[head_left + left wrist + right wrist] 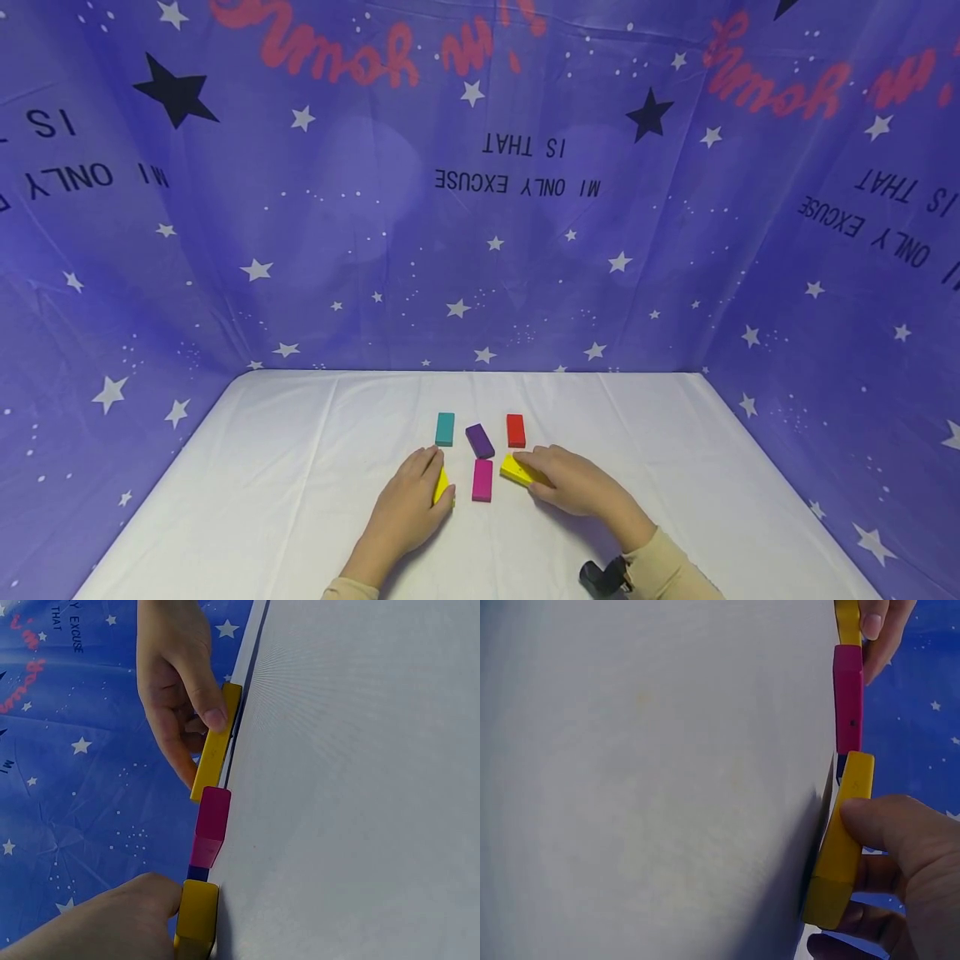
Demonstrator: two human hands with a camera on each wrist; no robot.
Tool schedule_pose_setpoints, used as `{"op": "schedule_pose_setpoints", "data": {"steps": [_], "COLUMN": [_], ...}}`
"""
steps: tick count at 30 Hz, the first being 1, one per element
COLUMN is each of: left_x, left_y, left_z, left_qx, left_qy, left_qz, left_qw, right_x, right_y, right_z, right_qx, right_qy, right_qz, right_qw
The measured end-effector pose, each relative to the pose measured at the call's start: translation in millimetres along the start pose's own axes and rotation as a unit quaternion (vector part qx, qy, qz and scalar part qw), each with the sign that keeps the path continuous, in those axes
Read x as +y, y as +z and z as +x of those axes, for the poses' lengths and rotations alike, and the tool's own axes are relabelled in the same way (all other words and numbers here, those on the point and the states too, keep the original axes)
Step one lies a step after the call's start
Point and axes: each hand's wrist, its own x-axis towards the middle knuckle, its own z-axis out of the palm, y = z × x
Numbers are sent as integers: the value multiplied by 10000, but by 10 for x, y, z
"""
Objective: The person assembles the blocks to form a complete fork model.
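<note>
My left hand (411,500) holds a yellow block (442,488) between thumb and fingers, left of the middle of the white table. On the other side, my right hand (576,483) pinches a second yellow block (516,471); the right wrist view shows its thumb (870,817) on the near face. Between the two hands lies a magenta block (482,481), touched by neither. A purple block (480,442) lies at an angle just beyond it. Farther back are a teal block (445,429) on the left and a red block (516,431) on the right.
A white cloth (300,467) covers the table. Purple star-printed sheets (517,275) hang at the back and both sides. A black device (603,577) is at the right wrist, by the beige sleeve (667,571).
</note>
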Motion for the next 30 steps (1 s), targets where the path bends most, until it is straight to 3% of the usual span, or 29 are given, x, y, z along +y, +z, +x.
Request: {"op": "schedule_pose_setpoints", "data": {"steps": [30], "left_x": [-8], "left_y": [-2], "left_z": [5], "left_qx": [-66], "left_qy": [30], "left_qz": [42], "left_qw": [10000], "right_x": [72], "right_y": [18], "right_z": [3], "right_qx": [349], "right_qy": [-526], "right_qz": [-423], "right_qw": [9971]}}
